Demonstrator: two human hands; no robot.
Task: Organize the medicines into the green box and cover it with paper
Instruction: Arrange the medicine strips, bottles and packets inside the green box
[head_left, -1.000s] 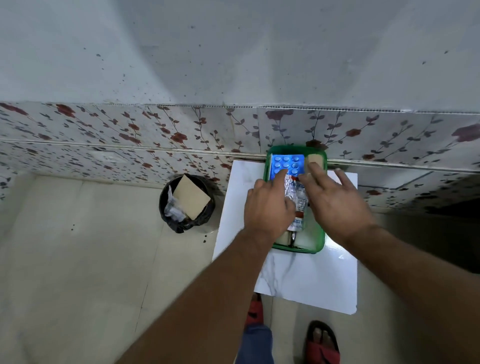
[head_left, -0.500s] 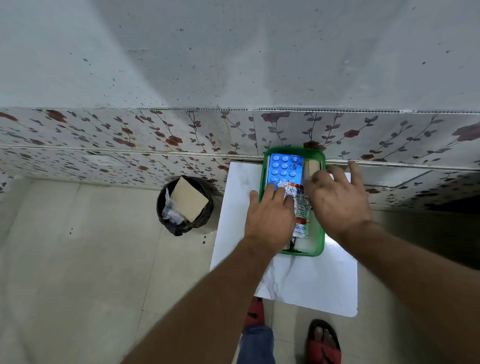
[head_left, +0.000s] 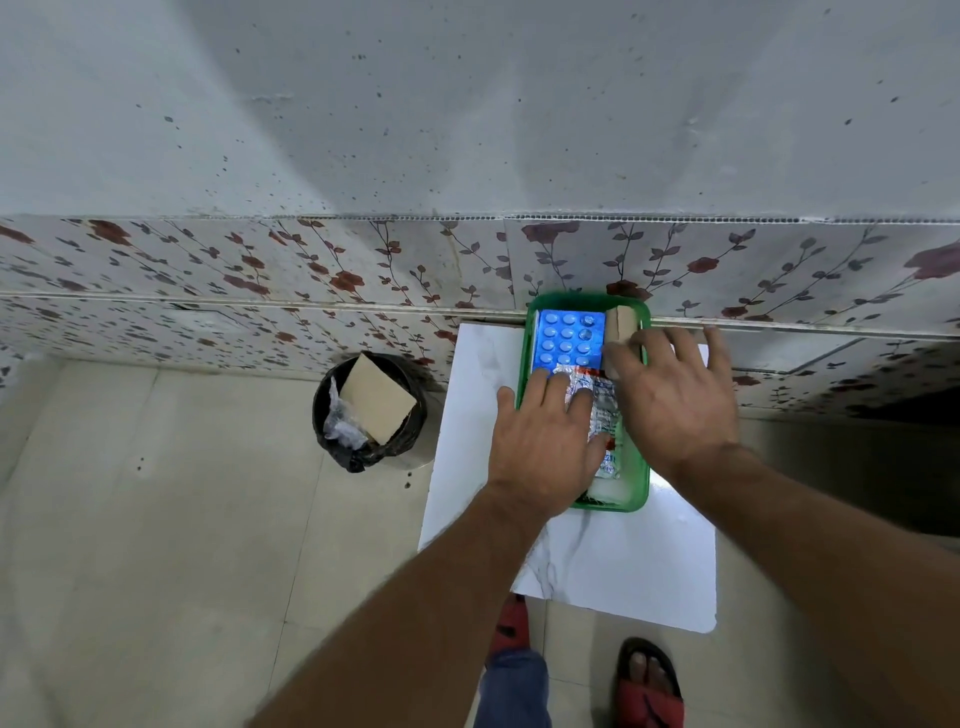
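A green box (head_left: 530, 332) stands on a small white table (head_left: 613, 566) against the flowered wall. Inside it lie a blue blister pack (head_left: 569, 338) at the far end, a small brown carton (head_left: 621, 323) beside it, and a silver and red strip (head_left: 597, 415) down the middle. My left hand (head_left: 545, 447) rests flat over the box's left half, fingers spread on the medicines. Over the right rim lies my right hand (head_left: 675, 395), fingers spread, its fingertips touching the carton. No paper cover is visible.
A black bin (head_left: 363, 410) with cardboard and plastic waste stands on the floor left of the table. The tiled wall runs directly behind the box. My feet in red sandals (head_left: 649, 686) are below the table's near edge.
Both hands have slid slightly toward me and flattened over the box. The right hand's fingers have spread past the right rim. The medicines stay inside.
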